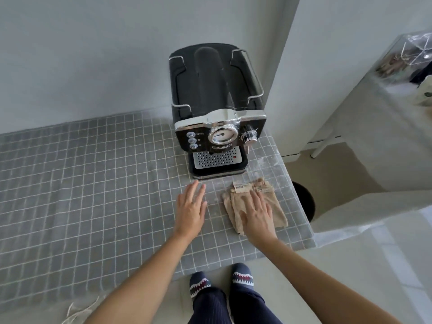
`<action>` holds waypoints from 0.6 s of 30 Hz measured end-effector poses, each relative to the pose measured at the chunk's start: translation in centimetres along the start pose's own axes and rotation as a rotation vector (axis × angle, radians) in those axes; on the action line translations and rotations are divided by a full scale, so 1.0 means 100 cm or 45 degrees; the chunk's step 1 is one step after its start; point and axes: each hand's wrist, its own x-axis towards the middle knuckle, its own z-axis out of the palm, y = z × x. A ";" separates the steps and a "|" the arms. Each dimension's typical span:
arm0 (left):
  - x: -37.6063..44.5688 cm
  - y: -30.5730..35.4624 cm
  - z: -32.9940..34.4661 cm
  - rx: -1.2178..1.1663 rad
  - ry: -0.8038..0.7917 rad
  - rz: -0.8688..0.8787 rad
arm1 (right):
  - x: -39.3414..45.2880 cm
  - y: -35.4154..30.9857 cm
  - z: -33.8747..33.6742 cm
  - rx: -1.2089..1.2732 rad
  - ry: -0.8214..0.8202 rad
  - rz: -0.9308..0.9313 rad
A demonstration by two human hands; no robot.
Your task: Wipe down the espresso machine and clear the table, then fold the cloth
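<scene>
A black and chrome espresso machine (217,113) stands at the back right of the table (93,183), which is covered in a grey checked cloth. In front of it, near the table's right edge, lies a folded beige cloth (278,206) with a label at its far end. My right hand (257,213) lies flat on this cloth, fingers spread. My left hand (191,206) rests flat and open on the bare tablecloth just left of the cloth, holding nothing.
A white wall rises behind the table and a white pillar stands right of the machine. A dark round bin (304,199) sits on the floor past the table's right edge. A white shelf (385,90) with clutter is at far right.
</scene>
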 end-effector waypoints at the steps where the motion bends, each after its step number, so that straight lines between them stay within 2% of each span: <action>1: -0.012 -0.008 -0.003 0.041 0.005 -0.083 | 0.004 -0.012 0.007 -0.025 -0.055 -0.078; 5: -0.047 -0.030 -0.005 0.193 -0.085 -0.321 | 0.016 -0.047 0.040 -0.162 -0.166 -0.300; 8: -0.055 -0.034 0.002 0.226 -0.175 -0.424 | 0.024 -0.055 0.061 -0.287 -0.234 -0.327; 11: -0.059 -0.036 0.011 0.230 -0.230 -0.463 | 0.028 -0.054 0.075 -0.336 -0.232 -0.292; 18: -0.064 -0.036 0.015 0.276 -0.207 -0.446 | 0.024 -0.049 0.090 -0.382 -0.172 -0.250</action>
